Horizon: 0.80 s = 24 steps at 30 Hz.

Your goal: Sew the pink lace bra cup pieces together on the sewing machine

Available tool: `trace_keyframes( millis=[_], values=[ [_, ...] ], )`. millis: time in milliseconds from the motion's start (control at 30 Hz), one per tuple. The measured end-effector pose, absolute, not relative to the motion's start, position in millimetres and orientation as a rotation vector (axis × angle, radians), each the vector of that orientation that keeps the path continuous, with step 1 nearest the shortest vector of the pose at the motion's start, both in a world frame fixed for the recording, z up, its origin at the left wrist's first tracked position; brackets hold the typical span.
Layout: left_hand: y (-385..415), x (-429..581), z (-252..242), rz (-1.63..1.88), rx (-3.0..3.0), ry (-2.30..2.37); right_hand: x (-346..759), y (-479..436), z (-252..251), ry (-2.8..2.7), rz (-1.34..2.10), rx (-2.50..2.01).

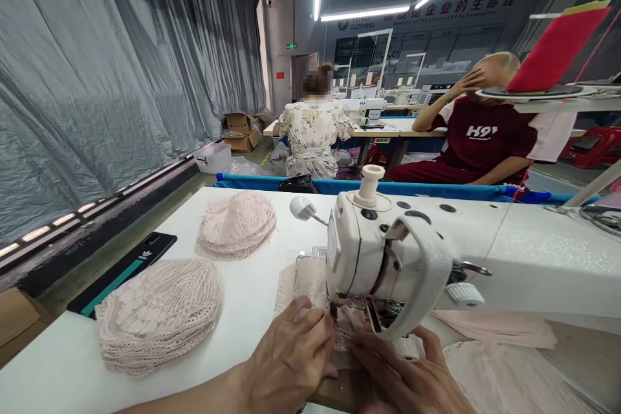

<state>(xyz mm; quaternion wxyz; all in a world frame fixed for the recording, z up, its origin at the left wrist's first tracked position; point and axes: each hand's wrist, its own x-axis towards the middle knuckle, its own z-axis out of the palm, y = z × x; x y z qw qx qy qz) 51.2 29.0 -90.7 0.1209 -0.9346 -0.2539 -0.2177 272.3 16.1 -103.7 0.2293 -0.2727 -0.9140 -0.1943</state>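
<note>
A white sewing machine (383,259) stands before me, its needle area partly hidden behind the head and my fingers. Pale pink lace fabric (310,278) lies under it and spreads out behind the presser area. With fingers bent and pressed together, my left hand (294,352) grips the lace just left of the needle. My right hand (410,369) holds the lace's near right edge, below the machine head; some of its fingertips are hidden. Two stacks of pale lace pieces, a nearer one (160,317) and a farther one (237,223), rest on the white table (247,304) at left.
More pale fabric (514,369) lies at the right. A dark ruler-like board (123,275) sits by the table's left edge. A red thread cone (557,45) stands above the machine. Two people (310,136) sit ahead, beyond a blue cloth edge (252,182).
</note>
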Motion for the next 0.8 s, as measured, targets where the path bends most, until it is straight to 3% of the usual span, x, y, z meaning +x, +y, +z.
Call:
trace_keyframes(
  millis=[800],
  values=[
    [39.3,41.3,-83.3,-0.532,-2.646,-1.058,273.0,16.7,-107.8,-2.419,-0.725,-0.897]
  ],
)
